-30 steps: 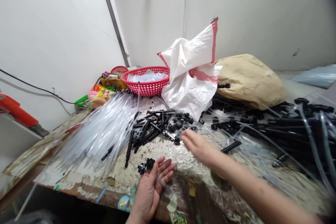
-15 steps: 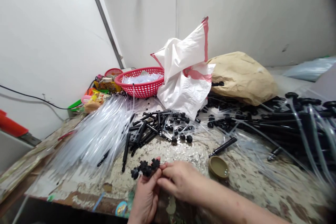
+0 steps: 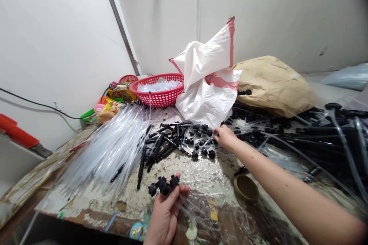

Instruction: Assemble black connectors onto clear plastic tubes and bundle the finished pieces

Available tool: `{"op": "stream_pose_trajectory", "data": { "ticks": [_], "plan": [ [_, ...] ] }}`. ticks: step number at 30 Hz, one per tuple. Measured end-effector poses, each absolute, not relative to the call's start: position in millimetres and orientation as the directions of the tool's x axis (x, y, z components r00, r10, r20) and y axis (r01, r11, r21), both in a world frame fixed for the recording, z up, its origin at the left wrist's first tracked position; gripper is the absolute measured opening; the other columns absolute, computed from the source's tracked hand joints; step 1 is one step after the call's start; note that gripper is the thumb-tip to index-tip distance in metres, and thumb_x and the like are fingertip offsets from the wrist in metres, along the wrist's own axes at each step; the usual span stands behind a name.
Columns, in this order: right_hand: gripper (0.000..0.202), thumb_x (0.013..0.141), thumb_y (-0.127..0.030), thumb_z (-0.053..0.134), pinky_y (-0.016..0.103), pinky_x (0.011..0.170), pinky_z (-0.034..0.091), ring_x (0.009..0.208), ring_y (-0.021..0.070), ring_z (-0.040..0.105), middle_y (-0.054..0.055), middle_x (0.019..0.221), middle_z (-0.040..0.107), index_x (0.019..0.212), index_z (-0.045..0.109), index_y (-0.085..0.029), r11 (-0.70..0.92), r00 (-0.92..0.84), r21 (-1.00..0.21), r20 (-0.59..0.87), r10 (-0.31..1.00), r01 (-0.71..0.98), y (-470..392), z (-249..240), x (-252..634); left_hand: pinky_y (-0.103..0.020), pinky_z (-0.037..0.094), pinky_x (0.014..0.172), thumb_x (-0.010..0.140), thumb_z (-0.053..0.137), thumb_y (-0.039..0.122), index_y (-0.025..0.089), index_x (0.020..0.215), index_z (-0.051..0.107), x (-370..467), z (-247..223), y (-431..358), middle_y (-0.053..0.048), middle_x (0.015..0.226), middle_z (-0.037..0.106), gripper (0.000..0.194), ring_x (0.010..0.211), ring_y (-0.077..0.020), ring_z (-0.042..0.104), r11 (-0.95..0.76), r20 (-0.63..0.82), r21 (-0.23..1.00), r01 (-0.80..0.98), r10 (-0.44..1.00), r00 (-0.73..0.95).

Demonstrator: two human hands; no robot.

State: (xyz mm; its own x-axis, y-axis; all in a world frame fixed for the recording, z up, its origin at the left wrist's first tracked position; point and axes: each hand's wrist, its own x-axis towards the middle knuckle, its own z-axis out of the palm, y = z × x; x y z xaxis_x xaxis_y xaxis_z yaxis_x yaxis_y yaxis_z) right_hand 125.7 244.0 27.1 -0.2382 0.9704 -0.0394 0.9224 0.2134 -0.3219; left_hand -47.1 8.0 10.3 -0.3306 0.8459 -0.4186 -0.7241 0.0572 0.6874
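My left hand (image 3: 165, 214) is closed round a bunch of black knobbed caps (image 3: 163, 185) with thin clear tubes, low over the front of the table. The caps stick out to the left of the fingers, and the tubes trail out to the right. My right hand (image 3: 226, 137) is stretched out to the right end of a pile of black capped pieces (image 3: 201, 143), just below the white sack (image 3: 207, 95). Its fingers are bent together; what they pinch, if anything, is hidden. Black tubular rods (image 3: 156, 147) lie left of the caps.
A small round bowl (image 3: 246, 188) stands below my right forearm. Long clear tubes (image 3: 106, 153) spread on the left. Behind are a red basket (image 3: 156, 98) with clear pieces and a brown paper bag (image 3: 273, 86). More black parts (image 3: 322, 136) and tubes crowd the right.
My right hand has left my left hand and moved forward and right to the pile of caps. The left hand keeps its bunch. The view has shifted slightly.
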Motion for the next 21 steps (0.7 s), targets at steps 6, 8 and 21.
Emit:
{"op": "stream_pose_trajectory", "data": {
  "ticks": [6, 8, 21],
  "plan": [
    [0.02, 0.085, -0.032, 0.057, 0.04, 0.086, 0.043, 0.099, 0.0196, 0.053, 0.007, 0.107, 0.058, 0.094, 0.06, -0.014, 0.223, -0.262, -0.329, -0.081, 0.962, 0.918, 257, 34, 126, -0.029, 0.053, 0.082, 0.065, 0.074, 0.011, 0.016, 0.093, 0.07, -47, 12, 8, -0.005, 0.073, 0.072, 0.029, 0.074, -0.0168, 0.068, 0.074, -0.444, 0.671, -0.738, 0.837, -0.32],
    [0.022, 0.086, -0.033, 0.056, 0.039, 0.082, 0.046, 0.094, 0.0183, 0.056, 0.006, 0.102, 0.06, 0.096, 0.06, -0.014, 0.219, -0.271, -0.348, -0.108, 0.957, 0.912, 260, 37, 127, -0.029, 0.053, 0.083, 0.063, 0.076, 0.012, 0.015, 0.092, 0.071, -48, 12, 8, -0.004, 0.073, 0.072, 0.03, 0.074, -0.0166, 0.068, 0.074, -0.447, 0.66, -0.748, 0.839, -0.311],
    [0.015, 0.083, -0.026, 0.058, 0.024, 0.064, 0.046, 0.067, 0.0119, 0.058, 0.0, 0.074, 0.064, 0.082, 0.064, -0.012, 0.158, -0.307, -0.649, -0.123, 0.944, 0.744, 262, 52, 137, -0.03, 0.052, 0.085, 0.065, 0.075, 0.013, 0.016, 0.093, 0.07, -48, 10, 8, -0.005, 0.075, 0.072, 0.029, 0.074, -0.0159, 0.068, 0.069, -0.427, 0.674, -0.736, 0.849, -0.311]
  ]
}}
